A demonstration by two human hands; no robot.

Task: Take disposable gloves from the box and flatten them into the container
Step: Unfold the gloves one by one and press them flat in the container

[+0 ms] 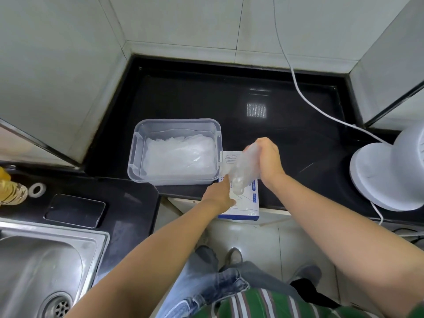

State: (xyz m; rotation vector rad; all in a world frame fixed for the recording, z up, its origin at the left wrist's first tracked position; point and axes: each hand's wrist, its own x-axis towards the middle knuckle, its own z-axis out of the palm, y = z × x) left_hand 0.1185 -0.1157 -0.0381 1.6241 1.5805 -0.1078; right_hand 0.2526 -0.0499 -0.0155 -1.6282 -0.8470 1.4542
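In the frame centre your right hand (267, 157) grips one clear glove (243, 171) over the one box (246, 208); your left hand (218, 195) presses the box flat-fingered, right of the one container (137, 145).

Left hand (219, 195): its fingertips slip under the clear glove (243, 171), pinching or pressing, can't tell. Right hand (268, 159) shows only its back, fingers hidden round the glove's top. Box (245, 208) print is too small to read. The left edge cuts off the sink (34, 271) and yellow bottle (9, 189), the right edge the white appliance (390, 175).

Single head-worn wide-angle view — steeply downward and forward, close above the black counter (195, 99)
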